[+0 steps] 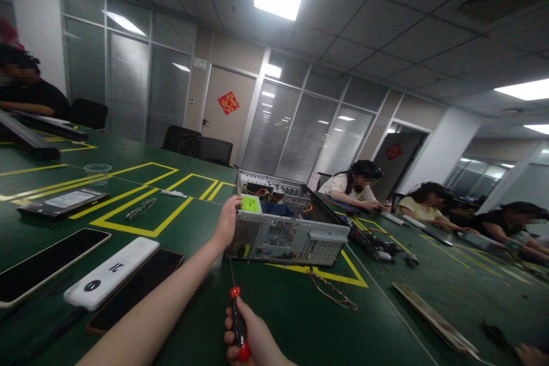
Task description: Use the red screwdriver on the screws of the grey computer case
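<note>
An opened desktop computer case (300, 243) lies on its side on the green table, its perforated back panel facing me. Wires and boards show inside, and a power supply with a yellow-green label (250, 204) sits at its near left corner. My left hand (227, 223) grips that corner, fingers curled over the top edge. In my right hand (253, 334) is a red and black screwdriver (238, 323), held by the handle. Its shaft points up toward the lower left corner of the back panel; I cannot tell whether the tip touches a screw.
At left lie a hard drive (64, 202), two phones, a white power bank (112, 271), a clear cup (98, 171) and a small clear bag (141, 209). A cable bundle (332, 290) lies before the case. Right of it are loose parts (377, 240) and a long flat piece (433, 317). Several people sit around.
</note>
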{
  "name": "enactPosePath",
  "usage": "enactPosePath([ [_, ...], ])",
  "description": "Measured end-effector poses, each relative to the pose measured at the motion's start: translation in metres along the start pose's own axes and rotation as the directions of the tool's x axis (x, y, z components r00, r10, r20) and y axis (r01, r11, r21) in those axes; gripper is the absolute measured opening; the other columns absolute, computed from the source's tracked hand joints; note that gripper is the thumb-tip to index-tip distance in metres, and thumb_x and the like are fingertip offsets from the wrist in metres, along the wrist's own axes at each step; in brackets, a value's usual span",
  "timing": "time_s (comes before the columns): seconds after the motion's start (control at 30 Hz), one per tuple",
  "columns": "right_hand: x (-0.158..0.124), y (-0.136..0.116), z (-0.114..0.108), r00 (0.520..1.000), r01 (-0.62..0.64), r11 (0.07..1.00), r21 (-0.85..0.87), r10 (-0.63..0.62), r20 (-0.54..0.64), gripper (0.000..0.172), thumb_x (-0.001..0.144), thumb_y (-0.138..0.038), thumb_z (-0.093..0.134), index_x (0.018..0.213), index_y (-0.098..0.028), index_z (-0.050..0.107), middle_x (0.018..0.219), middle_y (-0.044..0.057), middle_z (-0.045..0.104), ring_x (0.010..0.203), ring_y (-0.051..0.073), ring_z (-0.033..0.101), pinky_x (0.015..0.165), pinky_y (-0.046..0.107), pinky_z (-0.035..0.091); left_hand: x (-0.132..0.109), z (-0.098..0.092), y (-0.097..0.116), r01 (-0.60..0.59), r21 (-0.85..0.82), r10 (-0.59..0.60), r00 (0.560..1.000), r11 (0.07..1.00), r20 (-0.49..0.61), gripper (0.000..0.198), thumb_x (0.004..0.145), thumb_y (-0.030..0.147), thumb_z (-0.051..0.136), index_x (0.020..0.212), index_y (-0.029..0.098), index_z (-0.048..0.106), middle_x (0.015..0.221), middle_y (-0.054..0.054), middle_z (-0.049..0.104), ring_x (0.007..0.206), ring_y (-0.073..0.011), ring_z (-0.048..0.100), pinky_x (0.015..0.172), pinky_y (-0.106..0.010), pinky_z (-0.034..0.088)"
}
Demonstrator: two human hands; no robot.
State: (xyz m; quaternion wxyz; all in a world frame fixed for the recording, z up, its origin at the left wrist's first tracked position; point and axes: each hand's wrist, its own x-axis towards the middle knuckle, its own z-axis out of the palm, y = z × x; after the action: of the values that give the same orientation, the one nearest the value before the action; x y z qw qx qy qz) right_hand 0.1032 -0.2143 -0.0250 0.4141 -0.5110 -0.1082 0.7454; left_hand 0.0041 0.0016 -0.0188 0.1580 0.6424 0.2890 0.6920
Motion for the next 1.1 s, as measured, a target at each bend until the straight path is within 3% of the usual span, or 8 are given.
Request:
enactPosePath([
  [0.2,-0.002,-0.001,0.002,1.000,-0.013,1.000,0.024,0.014,-0.024,0.038,0.103,-0.038,0.049,0.076,-0.014,0.060,0.058,-0.002,0.052,0.039,0.004,0.042,0.036,0.011,0.023,0.000,-0.002,0.001,-0.002,-0.006,0.002,1.000,1.000,0.012,0.051,0.104,0.052,0.022,0.106,0.023,0.064,0.130,-0.011,0.065,0.132,-0.0232,0.055,0.118,-0.045,0.040],
  [0.43,0.006,0.001,-0.006,1.000,-0.006,0.997,0.075,0.004,0.023,0.028,0.087,-0.029,0.075,0.072,-0.018,0.055,0.059,-0.002,0.056,0.042,0.005,0.048,0.038,0.009,0.027,0.000,0.000,0.000,0.001,-0.010,-0.001,1.000,1.000,-0.005,0.049,0.104,0.050,0.023,0.106,0.023,0.063,0.129,-0.010,0.066,0.132,-0.0237,0.055,0.118,-0.046,0.040],
  [0.5,0.004,0.000,-0.004,1.000,-0.002,0.996,0.087,0.002,0.008,0.029,0.095,-0.030,0.065,0.071,-0.017,0.055,0.058,-0.001,0.057,0.044,0.005,0.050,0.040,0.009,0.032,-0.001,0.000,0.000,-0.001,-0.009,0.001,1.000,1.000,-0.009,0.048,0.104,0.050,0.023,0.105,0.023,0.063,0.129,-0.011,0.066,0.132,-0.0237,0.055,0.117,-0.046,0.040],
  [0.63,-0.002,-0.004,0.002,0.997,-0.070,0.995,0.072,0.068,0.025,0.050,0.106,-0.044,0.036,0.076,-0.013,0.061,0.057,0.000,0.056,0.044,0.007,0.054,0.041,0.013,0.040,-0.001,0.000,0.002,0.000,-0.012,0.000,1.000,1.000,-0.010,0.047,0.104,0.049,0.024,0.104,0.023,0.063,0.128,-0.010,0.066,0.130,-0.0233,0.056,0.116,-0.045,0.041],
  [0.77,-0.002,-0.010,-0.002,0.981,-0.158,0.982,0.106,0.143,0.131,0.057,0.107,-0.048,0.029,0.083,-0.010,0.065,0.057,0.000,0.054,0.037,0.005,0.043,0.035,0.011,0.028,-0.001,0.001,0.001,-0.007,-0.011,0.007,1.000,1.000,-0.016,0.048,0.104,0.050,0.023,0.104,0.022,0.063,0.127,-0.011,0.066,0.129,-0.0233,0.056,0.116,-0.045,0.041],
  [0.9,0.004,-0.013,-0.011,0.964,-0.219,0.967,0.126,0.195,0.182,0.047,0.104,-0.048,0.042,0.075,-0.014,0.060,0.056,-0.003,0.051,0.037,0.002,0.036,0.034,0.008,0.020,-0.001,0.001,-0.002,-0.006,0.003,0.006,1.000,1.000,-0.019,0.051,0.104,0.051,0.022,0.104,0.022,0.063,0.127,-0.011,0.066,0.130,-0.0234,0.056,0.117,-0.046,0.041],
  [1.0,0.005,-0.012,-0.009,0.961,-0.235,0.965,0.115,0.213,0.179,0.042,0.103,-0.044,0.046,0.073,-0.016,0.057,0.059,-0.002,0.053,0.041,0.004,0.045,0.036,0.008,0.026,-0.002,0.001,-0.002,-0.010,0.010,0.010,1.000,1.000,-0.012,0.051,0.104,0.051,0.022,0.105,0.022,0.064,0.129,-0.011,0.066,0.131,-0.0232,0.056,0.117,-0.046,0.041],
  [1.1,0.002,-0.010,-0.002,0.979,-0.180,0.978,0.109,0.167,0.121,0.051,0.106,-0.047,0.033,0.075,-0.015,0.058,0.060,0.000,0.057,0.047,0.007,0.056,0.042,0.012,0.041,-0.001,0.000,-0.001,-0.021,0.012,0.022,1.000,1.000,-0.004,0.050,0.104,0.049,0.022,0.106,0.022,0.064,0.129,-0.010,0.066,0.131,-0.0230,0.056,0.117,-0.045,0.041],
])
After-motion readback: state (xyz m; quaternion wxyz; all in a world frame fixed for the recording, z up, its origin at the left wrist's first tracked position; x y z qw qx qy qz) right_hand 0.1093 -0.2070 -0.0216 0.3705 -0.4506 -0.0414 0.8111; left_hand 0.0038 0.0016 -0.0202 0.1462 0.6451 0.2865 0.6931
